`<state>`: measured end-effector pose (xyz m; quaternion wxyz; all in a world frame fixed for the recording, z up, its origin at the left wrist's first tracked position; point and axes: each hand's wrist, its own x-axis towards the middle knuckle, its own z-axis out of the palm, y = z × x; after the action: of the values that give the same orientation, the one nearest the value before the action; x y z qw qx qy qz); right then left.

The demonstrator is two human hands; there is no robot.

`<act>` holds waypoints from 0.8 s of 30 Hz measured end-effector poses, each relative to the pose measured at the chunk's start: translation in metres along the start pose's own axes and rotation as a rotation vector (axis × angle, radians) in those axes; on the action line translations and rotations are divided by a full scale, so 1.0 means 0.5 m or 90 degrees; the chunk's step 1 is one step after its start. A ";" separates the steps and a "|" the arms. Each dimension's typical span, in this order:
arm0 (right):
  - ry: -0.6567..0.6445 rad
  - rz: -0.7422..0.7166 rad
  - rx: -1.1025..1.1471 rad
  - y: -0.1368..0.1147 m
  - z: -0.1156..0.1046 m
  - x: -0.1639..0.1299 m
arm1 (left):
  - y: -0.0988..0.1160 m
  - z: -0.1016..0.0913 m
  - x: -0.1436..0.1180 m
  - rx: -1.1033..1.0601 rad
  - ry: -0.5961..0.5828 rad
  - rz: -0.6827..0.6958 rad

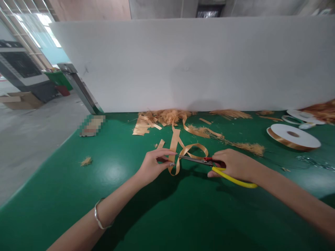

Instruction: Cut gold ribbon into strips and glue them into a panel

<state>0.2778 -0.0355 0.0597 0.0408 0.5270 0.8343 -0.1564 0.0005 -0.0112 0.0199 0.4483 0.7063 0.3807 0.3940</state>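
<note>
L hand (153,165): thumb + forefinger pinched on a gold ribbon (180,153), gripping it at the loop's near-left end. R hand (232,164): fingers curled tight round the yellow-handled scissors (209,164), blades pointing left, tips right at the ribbon by the L fingertips. Can't tell if blades are apart or closed. Ribbon sits mid-table, loops once betw the two hands, then runs far toward the wall. Bracelet (101,218) on L wrist, near edge. Green table (78,195) under everything. Far side along the white wall (183,62): pile of ribbon offcuts + frayed threads (162,118), more frayed bits (251,148) just right of the R hand. Far right: ribbon spool (293,136) lying flat, well apart from hands; more spools (300,116) beyond it. Small fluff tuft (86,161) left of L hand.
</note>
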 end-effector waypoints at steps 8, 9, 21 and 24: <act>-0.011 -0.031 0.016 -0.005 -0.004 0.006 | 0.005 0.004 -0.003 0.023 -0.038 0.004; -0.011 -0.037 0.022 -0.004 -0.004 0.006 | 0.004 0.004 -0.004 0.022 -0.041 0.010; -0.043 -0.017 0.015 0.006 -0.010 -0.007 | 0.003 0.006 -0.005 0.008 -0.053 0.010; -0.036 -0.032 0.022 -0.003 -0.010 0.000 | 0.003 0.012 -0.008 0.002 -0.071 0.025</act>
<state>0.2771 -0.0346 0.0645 0.0509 0.5023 0.8428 -0.1867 0.0044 -0.0171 0.0188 0.4601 0.7352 0.3414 0.3622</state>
